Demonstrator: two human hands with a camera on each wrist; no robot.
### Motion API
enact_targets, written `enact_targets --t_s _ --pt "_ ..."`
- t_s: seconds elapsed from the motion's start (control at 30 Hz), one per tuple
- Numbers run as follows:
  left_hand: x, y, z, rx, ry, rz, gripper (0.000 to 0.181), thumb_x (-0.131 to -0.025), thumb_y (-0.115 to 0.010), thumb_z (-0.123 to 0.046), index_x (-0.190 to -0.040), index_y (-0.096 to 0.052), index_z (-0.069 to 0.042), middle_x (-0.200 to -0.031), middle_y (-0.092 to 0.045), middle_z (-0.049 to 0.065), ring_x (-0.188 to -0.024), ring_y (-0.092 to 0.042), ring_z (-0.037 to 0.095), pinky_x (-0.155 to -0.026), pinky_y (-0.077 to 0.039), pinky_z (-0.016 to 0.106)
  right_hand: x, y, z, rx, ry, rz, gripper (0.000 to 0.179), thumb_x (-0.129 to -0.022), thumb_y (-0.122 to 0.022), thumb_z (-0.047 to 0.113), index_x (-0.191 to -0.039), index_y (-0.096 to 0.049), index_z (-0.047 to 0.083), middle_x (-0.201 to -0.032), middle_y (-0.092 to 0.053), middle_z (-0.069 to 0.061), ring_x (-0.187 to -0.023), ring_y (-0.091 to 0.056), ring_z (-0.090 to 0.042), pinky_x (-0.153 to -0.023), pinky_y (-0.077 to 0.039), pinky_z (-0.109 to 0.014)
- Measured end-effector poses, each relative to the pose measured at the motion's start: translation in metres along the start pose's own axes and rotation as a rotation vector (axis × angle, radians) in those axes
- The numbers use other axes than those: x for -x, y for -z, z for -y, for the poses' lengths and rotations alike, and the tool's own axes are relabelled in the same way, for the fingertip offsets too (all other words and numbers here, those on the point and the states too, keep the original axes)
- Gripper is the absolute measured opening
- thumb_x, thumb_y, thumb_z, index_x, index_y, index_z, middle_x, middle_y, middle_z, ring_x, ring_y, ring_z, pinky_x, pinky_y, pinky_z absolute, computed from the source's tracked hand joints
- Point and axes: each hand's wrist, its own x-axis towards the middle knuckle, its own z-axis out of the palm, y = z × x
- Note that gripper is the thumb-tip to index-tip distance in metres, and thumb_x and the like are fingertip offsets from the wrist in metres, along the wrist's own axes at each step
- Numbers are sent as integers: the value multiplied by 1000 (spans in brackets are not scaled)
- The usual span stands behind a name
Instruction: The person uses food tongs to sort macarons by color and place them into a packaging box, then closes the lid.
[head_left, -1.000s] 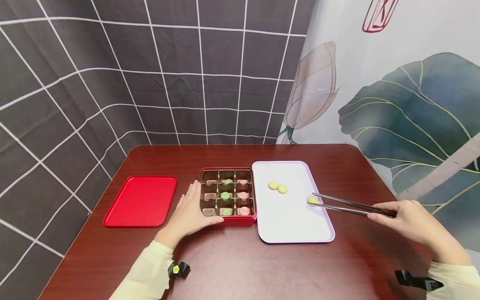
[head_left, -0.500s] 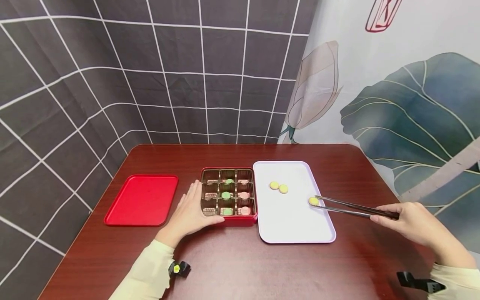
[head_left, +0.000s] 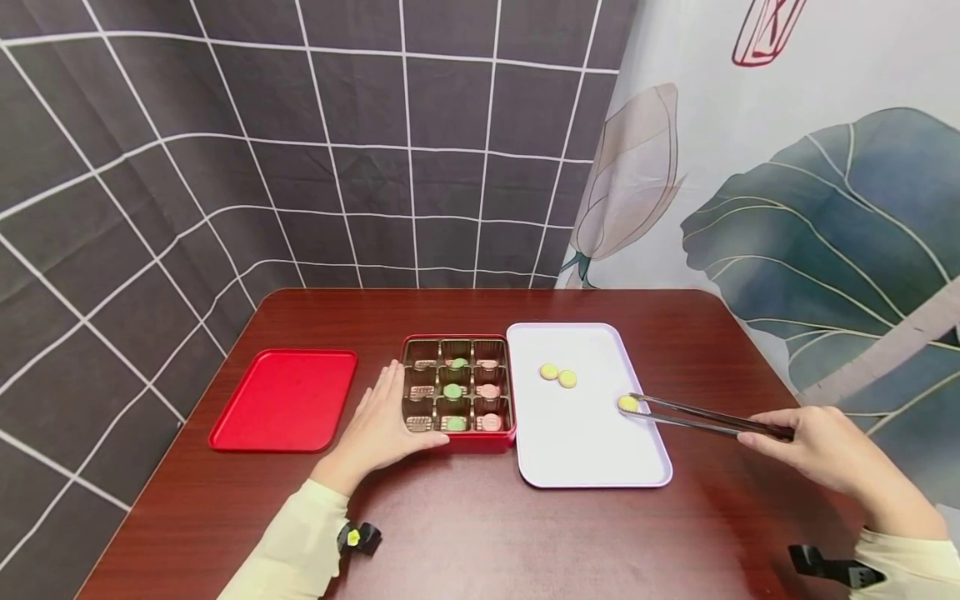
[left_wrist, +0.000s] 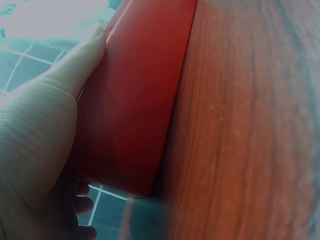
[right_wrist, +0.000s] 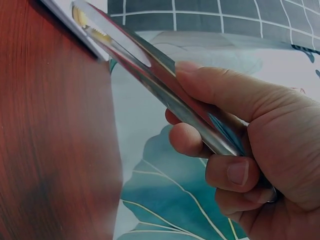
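My right hand (head_left: 828,446) holds metal tongs (head_left: 701,414) by the handle end, thumb on one arm and fingers on the other. The tongs' tips sit around a round yellow macaron-like sweet (head_left: 627,404) near the right edge of the white tray (head_left: 585,450). Two more yellow sweets (head_left: 567,379) lie together farther back. My left hand (head_left: 377,433) rests against the red box (head_left: 480,442), fingers stretched along its left side, thumb along its front rim. Green sweets (head_left: 452,392) fill the box's middle column and pink sweets (head_left: 489,392) its right one.
A red lid (head_left: 283,402), shaped like a shallow tray, lies left of the box. The white tray stands close beside the box's right side. A dark grid-pattern curtain (head_left: 442,183) hangs behind the brown table (head_left: 450,533).
The tongs' tips have drawn slightly closer together around the right-hand yellow sweet. My left hand and the box stay in place; the head view has shifted a little.
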Motion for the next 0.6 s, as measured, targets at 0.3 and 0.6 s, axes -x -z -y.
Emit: enact_targets --t_s 0.3,0.6 --pt "0 -1 0 0 0 -2 138 -57 -61 -87 -153 -12 1 -159 -12 18 -146 -11 31 -113 -19 55 1 1 2 -3 -17 32 38 -77 -78 44 -94 -78 10 -70 -67 11 -59 -46 -2 -51 -38 -25" --pt "1 0 -1 5 -4 -6 137 -58 -63 -85 -152 -13 1 -159 -13 18 -146 -11 31 -113 -19 55 1 -1 5 -32 -34 57 36 -78 -79 41 -95 -78 9 -70 -66 10 -56 -43 -3 -49 -33 -23"
